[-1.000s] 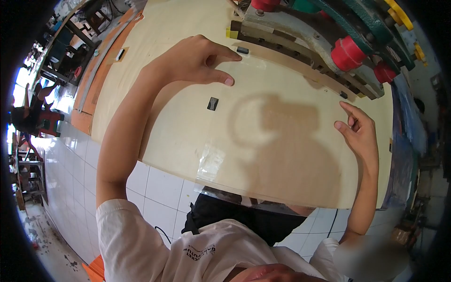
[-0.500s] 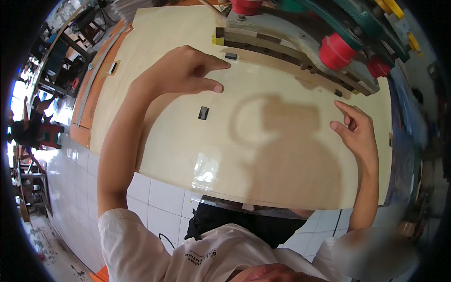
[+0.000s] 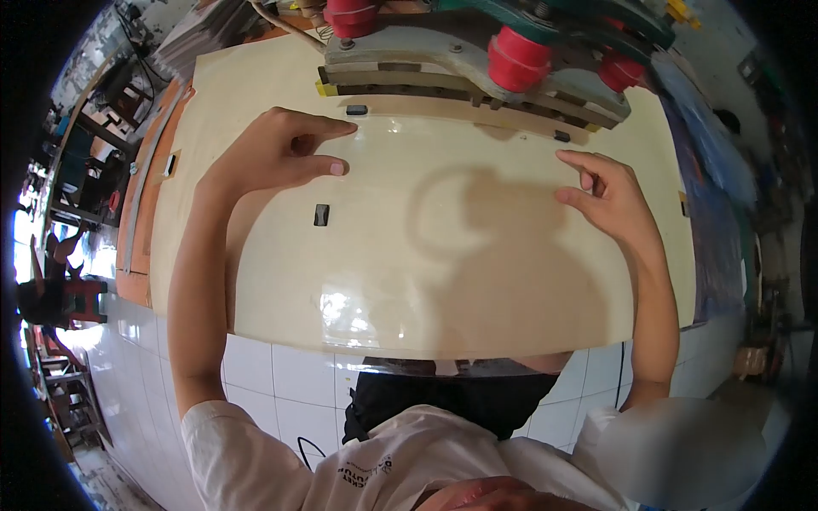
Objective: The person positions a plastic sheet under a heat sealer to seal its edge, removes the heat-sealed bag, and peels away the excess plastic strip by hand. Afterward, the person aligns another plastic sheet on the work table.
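My left hand (image 3: 277,152) is at the left of the cream board, thumb and index finger apart, its fingertip just below a small black block (image 3: 357,110). Over on the right, my right hand (image 3: 603,189) has its thumb and index finger spread too, with the index tip just below another small black block (image 3: 562,136). Neither hand has anything between its fingers. A clear plastic sheet (image 3: 341,319) appears to lie on the cream board (image 3: 273,281), shiny where light strikes it. Whether the fingertips touch the sheet, I cannot tell.
Beyond the hands stands a machine with a long metal bar (image 3: 469,72) and red cylindrical parts (image 3: 520,61). A third black block (image 3: 321,215) sits nearer me. Clear plastic sheeting (image 3: 724,170) hangs at the right; stacked sheets (image 3: 200,43) are at the far left.
The head view has turned and shifted, so the table and machine appear further left. Both hands keep about the same places beside the black blocks.
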`<state>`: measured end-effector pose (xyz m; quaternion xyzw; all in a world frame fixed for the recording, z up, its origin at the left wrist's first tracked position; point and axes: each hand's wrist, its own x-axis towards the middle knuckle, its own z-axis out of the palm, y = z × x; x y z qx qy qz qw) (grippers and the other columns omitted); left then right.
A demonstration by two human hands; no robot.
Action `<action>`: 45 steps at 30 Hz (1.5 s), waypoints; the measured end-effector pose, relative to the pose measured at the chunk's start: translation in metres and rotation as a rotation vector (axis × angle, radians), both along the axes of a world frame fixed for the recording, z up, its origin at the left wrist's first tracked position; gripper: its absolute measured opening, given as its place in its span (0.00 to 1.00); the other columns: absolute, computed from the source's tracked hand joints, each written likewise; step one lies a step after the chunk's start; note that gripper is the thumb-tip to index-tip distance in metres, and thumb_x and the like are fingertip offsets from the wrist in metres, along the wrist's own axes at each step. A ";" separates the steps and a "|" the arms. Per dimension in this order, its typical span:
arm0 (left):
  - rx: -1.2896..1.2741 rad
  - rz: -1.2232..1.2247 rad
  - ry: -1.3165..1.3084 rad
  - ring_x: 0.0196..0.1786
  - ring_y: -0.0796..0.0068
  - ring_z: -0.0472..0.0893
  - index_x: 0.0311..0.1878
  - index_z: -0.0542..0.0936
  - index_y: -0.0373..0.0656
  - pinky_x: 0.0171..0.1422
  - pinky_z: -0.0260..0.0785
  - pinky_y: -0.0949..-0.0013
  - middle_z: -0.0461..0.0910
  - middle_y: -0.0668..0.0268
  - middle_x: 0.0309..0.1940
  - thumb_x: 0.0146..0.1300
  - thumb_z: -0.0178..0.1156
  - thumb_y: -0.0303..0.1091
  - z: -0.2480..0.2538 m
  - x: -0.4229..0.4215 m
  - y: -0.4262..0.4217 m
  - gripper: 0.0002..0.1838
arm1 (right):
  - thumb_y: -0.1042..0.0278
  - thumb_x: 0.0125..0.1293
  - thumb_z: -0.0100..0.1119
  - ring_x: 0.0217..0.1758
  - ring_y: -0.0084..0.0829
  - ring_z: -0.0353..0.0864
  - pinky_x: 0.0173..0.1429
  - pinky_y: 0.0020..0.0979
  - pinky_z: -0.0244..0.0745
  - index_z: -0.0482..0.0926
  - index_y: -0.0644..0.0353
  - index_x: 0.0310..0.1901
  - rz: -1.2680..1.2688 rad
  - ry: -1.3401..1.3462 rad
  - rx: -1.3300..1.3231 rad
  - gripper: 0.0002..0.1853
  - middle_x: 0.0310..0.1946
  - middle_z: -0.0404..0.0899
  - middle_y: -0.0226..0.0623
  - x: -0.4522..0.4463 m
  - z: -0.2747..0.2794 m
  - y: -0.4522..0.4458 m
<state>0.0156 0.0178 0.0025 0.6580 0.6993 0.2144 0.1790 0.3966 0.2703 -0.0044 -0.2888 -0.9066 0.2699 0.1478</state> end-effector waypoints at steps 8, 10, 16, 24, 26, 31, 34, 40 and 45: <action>0.025 0.011 -0.074 0.19 0.80 0.68 0.62 0.87 0.47 0.28 0.61 0.69 0.71 0.70 0.14 0.60 0.78 0.47 -0.003 -0.005 -0.002 0.28 | 0.76 0.59 0.76 0.31 0.14 0.60 0.35 0.20 0.59 0.85 0.59 0.62 0.021 0.012 -0.170 0.27 0.28 0.62 0.17 0.003 -0.001 0.008; 0.016 0.021 -0.087 0.19 0.80 0.68 0.63 0.86 0.47 0.29 0.61 0.69 0.71 0.70 0.14 0.60 0.78 0.46 -0.004 -0.006 -0.003 0.28 | 0.74 0.61 0.75 0.29 0.13 0.59 0.34 0.19 0.58 0.85 0.61 0.63 0.040 -0.016 -0.196 0.26 0.28 0.62 0.16 0.001 0.005 0.004; 0.065 0.009 -0.129 0.25 0.82 0.69 0.61 0.87 0.47 0.31 0.62 0.69 0.75 0.72 0.19 0.61 0.78 0.39 -0.004 -0.006 -0.006 0.25 | 0.71 0.65 0.73 0.26 0.13 0.65 0.31 0.21 0.63 0.88 0.64 0.48 0.048 0.055 -0.418 0.11 0.25 0.73 0.18 0.012 0.016 0.014; 0.136 0.032 -0.163 0.26 0.83 0.70 0.51 0.90 0.44 0.32 0.63 0.71 0.76 0.73 0.21 0.59 0.77 0.35 -0.014 -0.015 -0.002 0.17 | 0.66 0.63 0.75 0.25 0.15 0.68 0.31 0.25 0.65 0.86 0.63 0.34 0.019 0.050 -0.114 0.10 0.22 0.74 0.20 0.012 0.001 0.035; 0.105 0.032 -0.135 0.26 0.84 0.71 0.52 0.89 0.41 0.31 0.64 0.72 0.78 0.73 0.23 0.60 0.78 0.36 -0.013 -0.013 -0.002 0.18 | 0.65 0.63 0.76 0.26 0.15 0.68 0.32 0.25 0.66 0.86 0.63 0.34 0.016 0.003 -0.072 0.10 0.22 0.74 0.21 0.011 0.003 0.032; 0.047 0.046 -0.094 0.25 0.81 0.71 0.51 0.90 0.44 0.31 0.64 0.70 0.77 0.71 0.21 0.59 0.78 0.40 -0.003 -0.004 -0.005 0.19 | 0.66 0.60 0.78 0.25 0.15 0.66 0.32 0.25 0.65 0.87 0.63 0.42 0.042 0.010 -0.037 0.13 0.21 0.70 0.20 0.009 0.002 0.031; 0.003 0.048 -0.134 0.23 0.80 0.70 0.54 0.90 0.44 0.30 0.63 0.69 0.77 0.70 0.19 0.59 0.78 0.42 -0.001 -0.001 -0.004 0.21 | 0.67 0.58 0.80 0.25 0.15 0.67 0.33 0.24 0.66 0.87 0.63 0.48 0.060 -0.015 -0.042 0.18 0.20 0.70 0.21 0.010 0.008 0.024; 0.026 0.003 -0.111 0.22 0.78 0.72 0.56 0.89 0.42 0.29 0.63 0.68 0.76 0.67 0.17 0.58 0.78 0.42 -0.003 -0.004 0.001 0.24 | 0.73 0.53 0.82 0.25 0.14 0.61 0.31 0.22 0.62 0.88 0.59 0.53 0.170 0.016 0.001 0.23 0.22 0.65 0.21 0.007 0.009 0.015; 0.041 0.004 -0.040 0.23 0.77 0.70 0.55 0.88 0.39 0.29 0.62 0.68 0.76 0.65 0.22 0.54 0.80 0.44 0.002 0.001 0.002 0.27 | 0.69 0.49 0.85 0.25 0.19 0.62 0.31 0.25 0.62 0.90 0.56 0.52 0.191 0.019 0.106 0.25 0.22 0.65 0.24 0.006 0.004 0.021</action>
